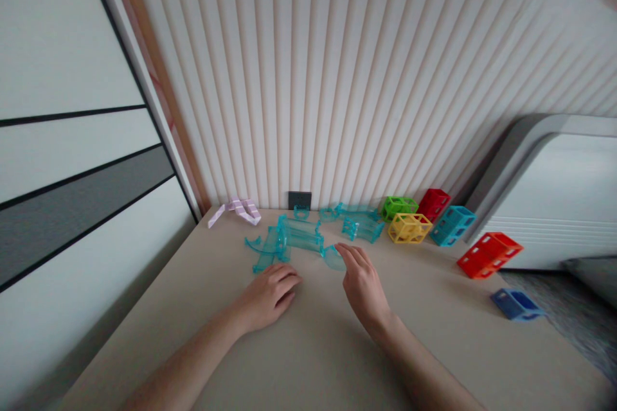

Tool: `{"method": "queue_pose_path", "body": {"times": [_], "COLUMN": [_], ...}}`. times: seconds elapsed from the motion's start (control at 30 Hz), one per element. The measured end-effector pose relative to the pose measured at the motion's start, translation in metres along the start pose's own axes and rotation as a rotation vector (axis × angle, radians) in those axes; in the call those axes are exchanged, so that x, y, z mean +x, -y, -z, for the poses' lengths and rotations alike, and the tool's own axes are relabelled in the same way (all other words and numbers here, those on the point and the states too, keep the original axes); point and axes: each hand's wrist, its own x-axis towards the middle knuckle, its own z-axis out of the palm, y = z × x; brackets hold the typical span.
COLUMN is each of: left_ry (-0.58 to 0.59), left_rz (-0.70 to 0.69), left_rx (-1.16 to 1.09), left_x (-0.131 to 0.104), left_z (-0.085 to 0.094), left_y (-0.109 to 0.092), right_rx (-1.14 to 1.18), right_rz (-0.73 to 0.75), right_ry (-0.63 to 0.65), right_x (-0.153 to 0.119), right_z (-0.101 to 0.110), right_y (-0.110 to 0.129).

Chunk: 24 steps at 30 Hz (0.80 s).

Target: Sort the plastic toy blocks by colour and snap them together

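Note:
My left hand [270, 295] rests on the table with nothing in it, its fingers loosely apart. Just beyond its fingertips lies a group of see-through teal plastic pieces: a curved, half-pipe-like length [302, 234] and a flatter part [265, 259] partly under it. My right hand [364, 282] is at a small rounded teal plastic piece [333, 257], its fingers close together over the right edge of the piece. The thumb is hidden, but the hand seems to pinch it. Farther back is another ribbed teal piece [362, 228].
At the right stand open-frame plastic blocks: green [399, 207], yellow [409, 228], dark red [434, 205], teal-blue [452, 226], red [489, 255] and blue [517, 305]. A striped lilac strip [237, 210] lies back left. Behind the table [308, 353] rises a ribbed wall with a black socket [299, 198].

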Motion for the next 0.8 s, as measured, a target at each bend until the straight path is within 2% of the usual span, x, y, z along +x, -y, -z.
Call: {"method": "queue_pose_path", "body": {"times": [0.3, 0.6, 0.8], "left_ry": [-0.003, 0.043, 0.082], "left_rz": [0.013, 0.013, 0.011], "left_rx": [-0.043, -0.004, 0.044], "left_x": [-0.002, 0.034, 0.036], "left_z": [-0.006, -0.038, -0.038], "left_y": [0.0, -0.002, -0.002], "right_rx": [0.085, 0.132, 0.158], "right_rz": [0.015, 0.057, 0.084], "right_ry": [-0.061, -0.1, -0.131], "right_x": [0.002, 0.003, 0.004], "right_z": [0.003, 0.005, 0.009], "right_y": [0.003, 0.006, 0.01]}}
